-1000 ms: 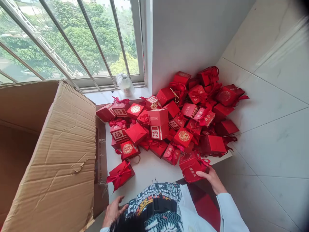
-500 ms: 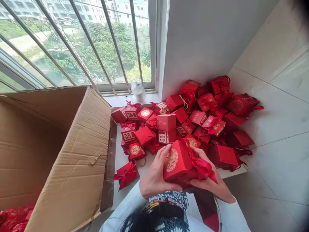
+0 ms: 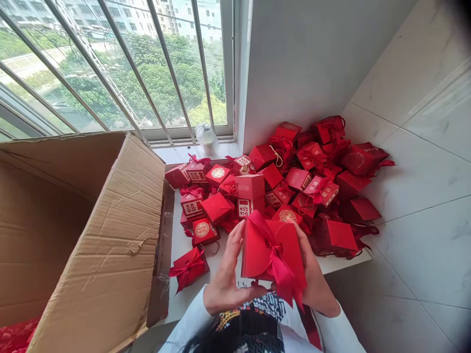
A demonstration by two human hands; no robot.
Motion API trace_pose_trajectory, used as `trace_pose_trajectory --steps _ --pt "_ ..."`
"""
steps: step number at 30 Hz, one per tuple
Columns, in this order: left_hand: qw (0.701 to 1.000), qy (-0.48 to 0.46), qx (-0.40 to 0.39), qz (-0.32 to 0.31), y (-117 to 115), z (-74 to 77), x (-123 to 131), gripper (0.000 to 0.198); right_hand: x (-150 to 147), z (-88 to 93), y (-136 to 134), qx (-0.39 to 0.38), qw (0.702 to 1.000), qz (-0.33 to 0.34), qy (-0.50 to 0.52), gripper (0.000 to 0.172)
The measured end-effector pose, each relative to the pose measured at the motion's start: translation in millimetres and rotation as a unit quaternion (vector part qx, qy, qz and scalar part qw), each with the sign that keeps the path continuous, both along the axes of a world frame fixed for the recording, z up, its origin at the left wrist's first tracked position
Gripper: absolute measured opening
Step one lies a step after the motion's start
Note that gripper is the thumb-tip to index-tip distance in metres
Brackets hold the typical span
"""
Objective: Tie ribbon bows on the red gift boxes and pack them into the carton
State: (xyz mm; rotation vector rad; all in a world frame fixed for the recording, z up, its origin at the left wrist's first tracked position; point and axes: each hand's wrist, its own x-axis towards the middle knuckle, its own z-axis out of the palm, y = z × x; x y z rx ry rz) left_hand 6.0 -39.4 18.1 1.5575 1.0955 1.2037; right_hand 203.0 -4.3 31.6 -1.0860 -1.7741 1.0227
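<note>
Well, both of the person's hands are up in front of their chest, with a red gift box (image 3: 272,257) held between them, its tied ribbon bow (image 3: 281,270) facing up toward the person. The left hand (image 3: 226,277) cups the box's left edge, its fingers (image 3: 235,247) lying close together and pressed flat to the card. The right hand (image 3: 316,284) mirrors it on the other edge, and those fingers (image 3: 303,247) also sit together, though from here the thumbs seem to be tucked behind the box and I can't tell exactly how they grip.

Just beyond the fingertips, a heap of red favor boxes (image 3: 290,179) spreads across a white table (image 3: 178,306), many with loose ribbons and gold or double-happiness prints. Nearest the left fingers, a ribboned red box (image 3: 189,268) lies on the tabletop, and a box with a round gold seal (image 3: 204,231) sits just above it. Farther left of the hands stands an open cardboard carton (image 3: 99,235) with red contents (image 3: 13,336) low in its corner. Well past the fingers, a barred window (image 3: 110,63) looks out on trees, with a plastic bag (image 3: 206,138) on its sill.
</note>
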Motion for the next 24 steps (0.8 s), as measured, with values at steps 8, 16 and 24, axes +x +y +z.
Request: trace_pose_trajectory --steps 8,16,24 --pt "0.980 0.114 0.108 0.124 -6 51.2 -5 0.071 -22 -5.8 -8 0.077 0.987 -0.113 -0.079 0.102" --pt "0.985 0.046 -0.084 0.146 -1 57.5 -9 0.014 -24 -13.8 -14 0.097 0.986 -0.075 -0.112 0.100" --pt "0.964 -0.101 -0.165 0.183 5 58.2 -23 0.023 -26 -14.1 -21 0.082 0.991 -0.046 -0.099 0.099"
